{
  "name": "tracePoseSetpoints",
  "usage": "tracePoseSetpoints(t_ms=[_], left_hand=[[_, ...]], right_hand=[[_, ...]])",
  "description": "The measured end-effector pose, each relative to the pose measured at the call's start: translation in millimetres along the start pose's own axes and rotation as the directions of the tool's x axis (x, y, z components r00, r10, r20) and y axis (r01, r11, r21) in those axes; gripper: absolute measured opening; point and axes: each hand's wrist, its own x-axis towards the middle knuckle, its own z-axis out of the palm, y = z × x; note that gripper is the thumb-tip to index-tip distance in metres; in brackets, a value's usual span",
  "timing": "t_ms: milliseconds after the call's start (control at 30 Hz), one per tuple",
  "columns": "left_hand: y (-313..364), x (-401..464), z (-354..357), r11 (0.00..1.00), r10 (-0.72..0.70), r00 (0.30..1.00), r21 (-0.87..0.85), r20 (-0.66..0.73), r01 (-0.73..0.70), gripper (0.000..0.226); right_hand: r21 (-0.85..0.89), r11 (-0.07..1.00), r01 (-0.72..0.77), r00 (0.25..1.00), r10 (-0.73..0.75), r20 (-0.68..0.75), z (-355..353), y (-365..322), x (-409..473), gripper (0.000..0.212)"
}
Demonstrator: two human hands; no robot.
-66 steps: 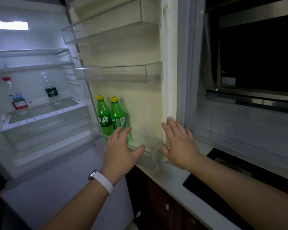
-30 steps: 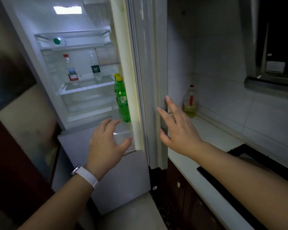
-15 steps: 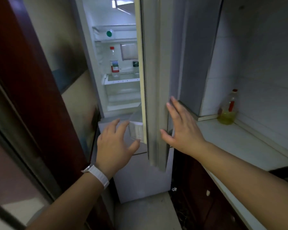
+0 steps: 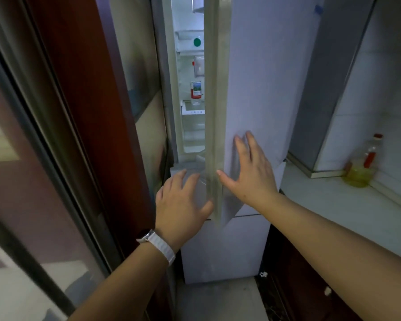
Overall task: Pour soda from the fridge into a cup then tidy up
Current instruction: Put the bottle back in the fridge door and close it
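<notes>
1. swung nearly shut since earlier, fridge door (image 4: 259,89) hides the soda behind it.
2. my right hand (image 4: 252,174) presses it flat, fingers spread; left hand (image 4: 183,202) hovers wide, empty.
3. tidying step: next i push until it seals.

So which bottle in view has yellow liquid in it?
The red-capped bottle on the counter, standing by the tiled wall; the labelled bottle in the fridge looks clear.
</notes>
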Motion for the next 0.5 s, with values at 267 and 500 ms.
tracePoseSetpoints(t_ms=[267, 500], left_hand=[[-19, 7, 3, 0.998, -0.049, 0.999, -0.031, 0.021, 0.049, 0.068], [-25, 20, 12, 0.996, -0.076, 0.996, -0.036, 0.045, 0.078, 0.074]], right_hand=[[0.039, 0.999, -0.016, 1.000, 0.016, 0.001, 35, -30, 36, 0.096], [-0.053, 0.989, 0.135, 0.991, -0.135, 0.016, 56, -15, 70, 0.094]])
